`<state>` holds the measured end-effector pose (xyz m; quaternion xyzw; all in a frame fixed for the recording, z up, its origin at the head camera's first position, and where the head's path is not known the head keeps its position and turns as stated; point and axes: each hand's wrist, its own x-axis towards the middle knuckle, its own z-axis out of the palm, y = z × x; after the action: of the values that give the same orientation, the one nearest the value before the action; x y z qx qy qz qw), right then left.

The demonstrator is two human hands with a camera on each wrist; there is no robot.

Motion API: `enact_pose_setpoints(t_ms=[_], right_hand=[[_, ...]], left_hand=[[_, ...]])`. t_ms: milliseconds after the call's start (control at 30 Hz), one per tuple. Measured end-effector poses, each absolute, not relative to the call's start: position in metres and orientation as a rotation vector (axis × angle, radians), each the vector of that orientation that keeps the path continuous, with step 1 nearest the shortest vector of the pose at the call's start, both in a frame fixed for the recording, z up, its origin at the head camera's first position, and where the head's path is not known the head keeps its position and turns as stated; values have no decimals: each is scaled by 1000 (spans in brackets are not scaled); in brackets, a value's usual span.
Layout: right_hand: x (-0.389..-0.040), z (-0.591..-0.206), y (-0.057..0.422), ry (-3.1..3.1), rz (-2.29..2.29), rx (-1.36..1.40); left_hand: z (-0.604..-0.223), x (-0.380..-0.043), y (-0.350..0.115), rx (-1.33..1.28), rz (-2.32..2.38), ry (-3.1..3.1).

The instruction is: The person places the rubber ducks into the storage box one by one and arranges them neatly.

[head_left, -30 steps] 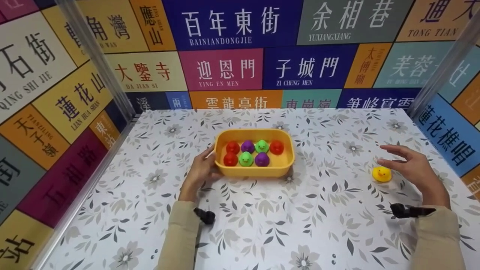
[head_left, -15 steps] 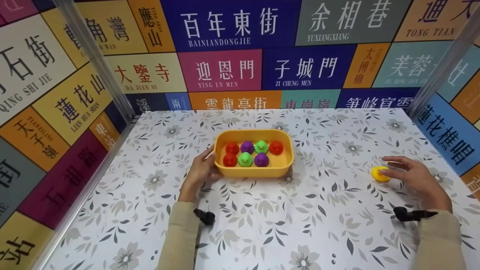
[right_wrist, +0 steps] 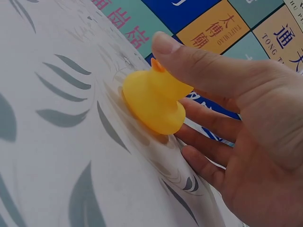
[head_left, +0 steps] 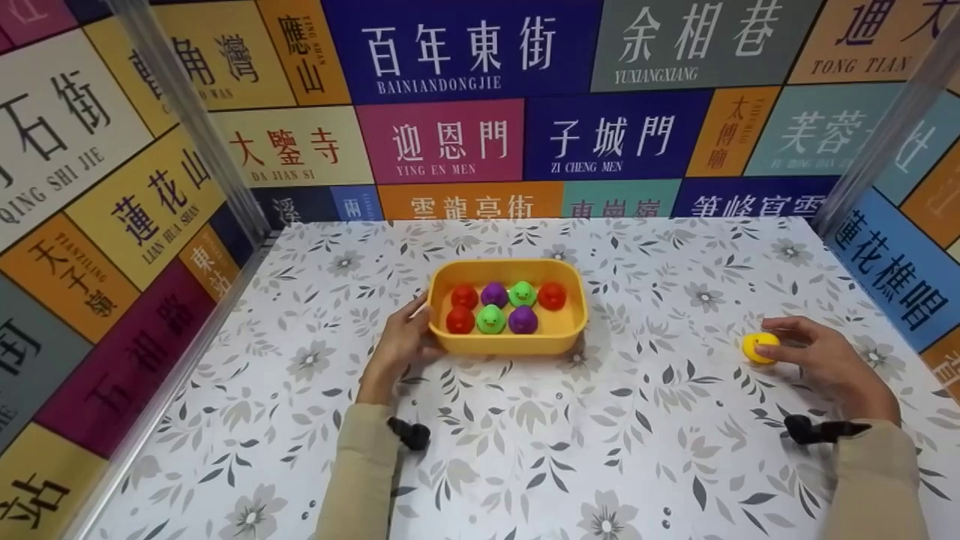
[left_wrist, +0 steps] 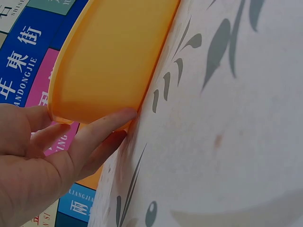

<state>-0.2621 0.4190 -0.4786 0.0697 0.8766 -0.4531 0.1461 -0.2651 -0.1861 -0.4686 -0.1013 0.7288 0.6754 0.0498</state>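
Note:
On the right, the thumb of my right hand [head_left: 832, 364] lies across the head of a yellow toy duck [right_wrist: 154, 101], with the other fingers behind it; the hand pinches it low over the table. My left hand [head_left: 401, 337] is at the left end of a yellow-orange plastic box [head_left: 510, 343]. In the left wrist view its extended fingers [left_wrist: 102, 127] touch the box's wall near the base and by the rim. Inside the box sit several small ducks: red [head_left: 552, 295], green [head_left: 491, 319] and purple [head_left: 523, 319].
A white cloth with grey leaves [head_left: 525, 450] covers the table. Panels with street names [head_left: 465, 139] wall it in at the back and both sides, with clear corner strips [head_left: 187, 112]. Black camera mounts [head_left: 825, 429] sit on both wrists.
My right hand has come down onto the yellow duck, and its thumb now covers part of the duck's head. The left hand and the box stay nearly in place.

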Motion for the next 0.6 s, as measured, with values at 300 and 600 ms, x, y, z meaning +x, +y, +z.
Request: enact_pose_setpoints(t_ms=[300, 600], right_hand=[[-263, -478, 417, 2592, -1227, 145], [-266, -468, 412, 2564, -1254, 142]], left_hand=[[-469, -264, -187, -311, 2073, 2198], [-469, -264, -187, -301, 2086, 2197]])
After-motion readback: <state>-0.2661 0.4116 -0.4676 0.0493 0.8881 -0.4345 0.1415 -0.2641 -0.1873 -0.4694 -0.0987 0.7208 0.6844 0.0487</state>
